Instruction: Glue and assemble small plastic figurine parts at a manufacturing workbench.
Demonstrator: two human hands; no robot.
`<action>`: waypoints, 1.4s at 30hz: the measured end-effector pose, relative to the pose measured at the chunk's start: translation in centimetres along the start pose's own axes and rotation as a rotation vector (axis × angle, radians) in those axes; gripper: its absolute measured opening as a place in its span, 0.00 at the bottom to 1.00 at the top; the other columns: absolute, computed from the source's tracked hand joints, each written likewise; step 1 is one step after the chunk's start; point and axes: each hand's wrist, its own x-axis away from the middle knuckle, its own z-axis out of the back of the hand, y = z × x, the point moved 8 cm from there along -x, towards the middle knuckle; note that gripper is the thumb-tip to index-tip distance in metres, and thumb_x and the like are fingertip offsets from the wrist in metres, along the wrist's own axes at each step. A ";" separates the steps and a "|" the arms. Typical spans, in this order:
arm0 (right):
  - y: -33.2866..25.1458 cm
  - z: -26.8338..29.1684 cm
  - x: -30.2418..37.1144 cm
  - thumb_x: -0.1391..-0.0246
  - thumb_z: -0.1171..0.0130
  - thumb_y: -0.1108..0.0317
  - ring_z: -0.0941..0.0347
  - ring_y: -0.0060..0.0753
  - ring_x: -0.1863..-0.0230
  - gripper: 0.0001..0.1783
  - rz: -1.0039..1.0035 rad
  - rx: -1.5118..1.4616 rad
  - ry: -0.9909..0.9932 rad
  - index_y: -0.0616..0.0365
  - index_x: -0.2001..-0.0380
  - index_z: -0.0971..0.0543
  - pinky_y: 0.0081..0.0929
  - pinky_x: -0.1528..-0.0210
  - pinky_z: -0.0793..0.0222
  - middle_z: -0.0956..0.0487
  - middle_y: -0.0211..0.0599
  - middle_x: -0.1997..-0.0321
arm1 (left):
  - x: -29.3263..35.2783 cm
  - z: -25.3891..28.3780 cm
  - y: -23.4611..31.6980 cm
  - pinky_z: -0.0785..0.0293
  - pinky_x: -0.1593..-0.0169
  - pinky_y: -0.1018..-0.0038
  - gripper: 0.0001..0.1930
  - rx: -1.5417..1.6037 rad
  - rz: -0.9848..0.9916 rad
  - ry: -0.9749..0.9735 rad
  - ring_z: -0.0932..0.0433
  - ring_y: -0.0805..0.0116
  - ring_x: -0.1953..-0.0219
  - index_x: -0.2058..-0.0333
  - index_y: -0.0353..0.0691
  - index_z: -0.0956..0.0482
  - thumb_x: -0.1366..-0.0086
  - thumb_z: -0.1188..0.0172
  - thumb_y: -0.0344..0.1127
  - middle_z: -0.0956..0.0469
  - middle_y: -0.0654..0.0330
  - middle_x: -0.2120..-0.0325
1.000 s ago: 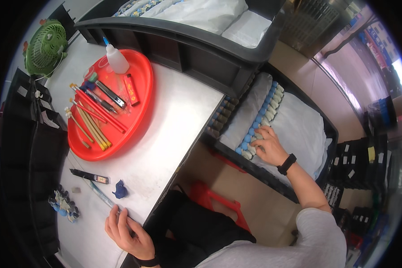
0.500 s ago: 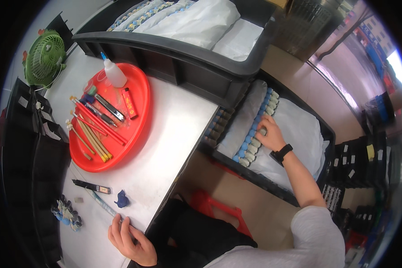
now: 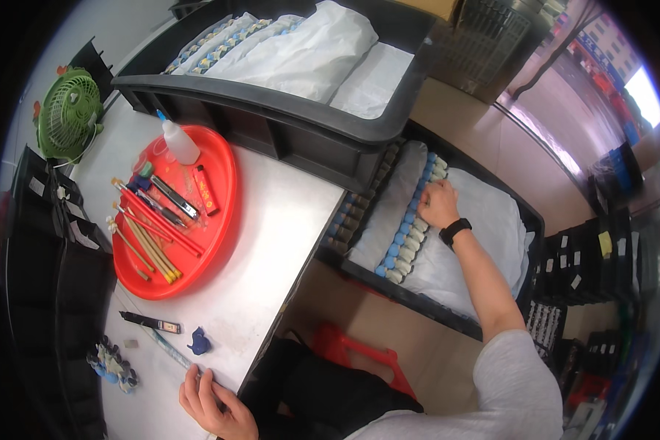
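At the near edge of the surface (image 3: 271, 220), the left grip (image 3: 216, 405) rests with digits loosely bent; whether it holds the slim tool (image 3: 170, 350) at its tips cannot be told. Just beyond that grip lies a dark blue lump (image 3: 199, 340). Farther out, the right grip (image 3: 438, 205) bends over the row of blue-and-white pieces (image 3: 400, 239) in a black crate (image 3: 418, 309); closure is hidden. Risk: sideways pressure could dislodge close-packed neighbours; the wristband (image 3: 455, 231) could snag the white sheet (image 3: 488, 213).

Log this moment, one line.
left hand: by pale rod; right hand: at blue-and-cream row, lower black crate; grips: unclear
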 end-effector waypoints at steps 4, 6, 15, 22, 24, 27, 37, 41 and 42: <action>2.2 0.0 -1.7 0.74 0.44 0.67 0.35 0.43 0.54 0.04 0.021 0.029 0.034 0.52 0.87 0.27 0.45 0.51 0.52 0.25 0.37 0.72 | 0.0 0.0 0.1 0.38 0.53 0.68 0.09 0.015 -0.009 0.003 0.34 0.54 0.55 0.66 0.30 0.28 0.46 0.55 0.20 0.30 0.49 0.59; 3.1 -1.1 -1.9 0.73 0.44 0.67 0.34 0.40 0.54 0.07 -0.087 -0.063 -0.142 0.52 0.82 0.26 0.42 0.52 0.49 0.25 0.37 0.68 | 0.0 0.0 0.0 0.38 0.53 0.68 0.09 0.014 -0.007 0.001 0.34 0.54 0.55 0.66 0.30 0.28 0.46 0.55 0.20 0.30 0.49 0.59; 13.1 7.2 9.2 0.66 0.41 0.63 0.42 0.46 0.46 0.35 -0.523 0.112 0.217 0.59 0.51 0.38 0.42 0.47 0.45 0.35 0.45 0.49 | 0.0 -0.4 -0.1 0.39 0.52 0.68 0.10 0.029 0.011 -0.030 0.35 0.54 0.55 0.65 0.30 0.28 0.46 0.56 0.20 0.30 0.49 0.58; 24.1 7.5 22.5 0.73 0.37 0.42 0.43 0.48 0.44 0.49 -1.049 -0.021 -0.054 0.67 0.51 0.37 0.34 0.44 0.47 0.38 0.55 0.46 | -0.9 0.6 0.8 0.34 0.59 0.64 0.08 -0.004 -0.091 0.043 0.29 0.51 0.63 0.67 0.34 0.25 0.46 0.49 0.24 0.27 0.48 0.63; 24.2 6.5 23.3 0.74 0.37 0.42 0.41 0.48 0.44 0.48 -1.081 -0.124 -0.149 0.67 0.53 0.34 0.33 0.44 0.46 0.37 0.55 0.47 | -0.8 0.8 0.9 0.34 0.59 0.65 0.08 -0.005 -0.095 0.046 0.29 0.52 0.63 0.67 0.34 0.25 0.46 0.49 0.24 0.27 0.49 0.63; 21.5 6.5 22.6 0.73 0.36 0.45 0.40 0.49 0.46 0.42 -1.113 -0.151 -0.282 0.66 0.57 0.30 0.32 0.45 0.45 0.33 0.56 0.50 | -0.1 1.0 0.7 0.33 0.60 0.64 0.08 0.015 -0.118 0.028 0.29 0.50 0.64 0.67 0.33 0.25 0.47 0.49 0.22 0.27 0.48 0.64; 23.3 7.0 23.2 0.73 0.34 0.53 0.39 0.46 0.46 0.48 -1.040 -0.016 -0.083 0.68 0.48 0.41 0.30 0.46 0.43 0.38 0.58 0.47 | 3.7 -1.5 6.3 0.31 0.64 0.71 0.09 0.698 -0.348 -0.390 0.27 0.59 0.68 0.70 0.33 0.25 0.52 0.49 0.19 0.25 0.52 0.69; 26.4 7.2 23.5 0.75 0.33 0.60 0.28 0.41 0.64 0.33 -0.898 -0.003 0.001 0.73 0.64 0.29 0.29 0.61 0.33 0.25 0.51 0.66 | 6.8 -7.0 7.1 0.31 0.65 0.71 0.11 0.846 -0.352 -0.592 0.26 0.60 0.69 0.74 0.35 0.24 0.59 0.47 0.19 0.25 0.56 0.70; 26.5 7.4 23.1 0.75 0.33 0.60 0.28 0.41 0.64 0.33 -0.898 -0.004 0.002 0.73 0.64 0.29 0.29 0.61 0.33 0.25 0.51 0.66 | 7.2 -7.8 7.4 0.31 0.64 0.71 0.10 0.869 -0.338 -0.623 0.26 0.60 0.69 0.73 0.35 0.24 0.59 0.47 0.19 0.25 0.56 0.70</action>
